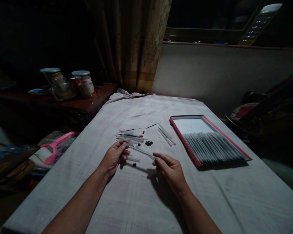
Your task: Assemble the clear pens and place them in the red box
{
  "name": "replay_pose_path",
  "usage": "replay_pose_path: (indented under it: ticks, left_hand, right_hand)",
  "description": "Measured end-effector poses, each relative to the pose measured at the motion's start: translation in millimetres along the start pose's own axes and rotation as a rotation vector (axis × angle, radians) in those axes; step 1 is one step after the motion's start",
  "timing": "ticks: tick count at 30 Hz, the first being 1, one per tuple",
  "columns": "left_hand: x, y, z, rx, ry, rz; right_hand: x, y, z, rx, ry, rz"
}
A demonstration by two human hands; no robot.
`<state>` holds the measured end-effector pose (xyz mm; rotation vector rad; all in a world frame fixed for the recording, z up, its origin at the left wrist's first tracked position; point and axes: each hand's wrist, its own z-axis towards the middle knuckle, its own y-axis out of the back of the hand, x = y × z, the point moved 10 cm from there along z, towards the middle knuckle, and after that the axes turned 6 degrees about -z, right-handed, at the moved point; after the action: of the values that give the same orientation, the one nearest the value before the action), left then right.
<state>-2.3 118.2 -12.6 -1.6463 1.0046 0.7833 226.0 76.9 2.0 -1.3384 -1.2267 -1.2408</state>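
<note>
Between my two hands stretches a thin translucent pen barrel (142, 150), tilted down to the right. My left hand (114, 156) is closed on its left end, and my right hand (171, 170) pinches its right end. Just beyond lie loose pen parts (129, 136), among them clear tubes and dark refills. Small black caps (148, 143) sit in a cluster, with a red cap (141, 136) near them. Below the held barrel are a short clear tube (133, 159) and a single black cap (134, 164). More clear barrels (166, 135) rest to the right.
A pink-edged box (185, 143) on the right holds a row of many pens (212, 148). The table has a pale cloth (127, 201). Jars (84, 83) stand on a side table at left, near a pink plastic item (55, 148). A curtain (136, 45) hangs behind.
</note>
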Motion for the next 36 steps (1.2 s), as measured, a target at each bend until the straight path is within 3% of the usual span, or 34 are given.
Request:
replay_pose_path:
  ticks: [13, 22, 30, 36]
  left_hand:
    - [2.9, 2.0, -6.6, -0.045, 0.022, -0.029]
    - [4.5, -4.0, -10.8, -0.013, 0.000, 0.035]
    - [14.8, -4.2, -12.3, -0.050, -0.003, 0.095]
    - [12.6, -0.4, -15.1, -0.111, -0.040, 0.136]
  right_hand:
    - [-5.7, 7.6, -2.0, -0.056, -0.120, 0.021]
    - [-15.8, -1.9, -0.4, 0.035, -0.114, -0.054]
    - [-2.9, -20.4, -1.9, 0.288, 0.179, -0.591]
    - [6.1, -26.2, -4.3, 0.260, 0.302, -0.677]
